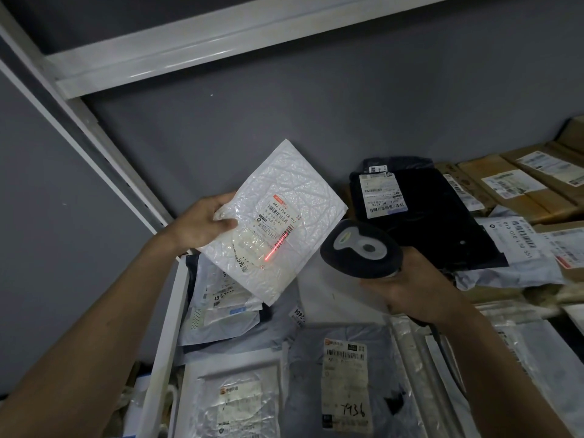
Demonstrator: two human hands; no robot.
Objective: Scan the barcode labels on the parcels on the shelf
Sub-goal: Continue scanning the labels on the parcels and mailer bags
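My left hand [202, 221] holds a white bubble mailer [294, 191] up above the shelf, thumb pressed on its front beside the shipping label [278, 221]. A red laser line [278, 246] crosses the lower corner of that label and the barcode there. My right hand [414, 287] grips the handle of a black barcode scanner [360, 248], whose head points left at the mailer. The scanner's cable runs down past my right wrist.
Below lie several parcels: a grey bag marked 7936 [346, 384], white poly bags [221, 311], a black bag with a label [423, 210], and cardboard boxes [512, 184] at the right. A white shelf upright [94, 143] and beam [196, 49] frame the grey wall.
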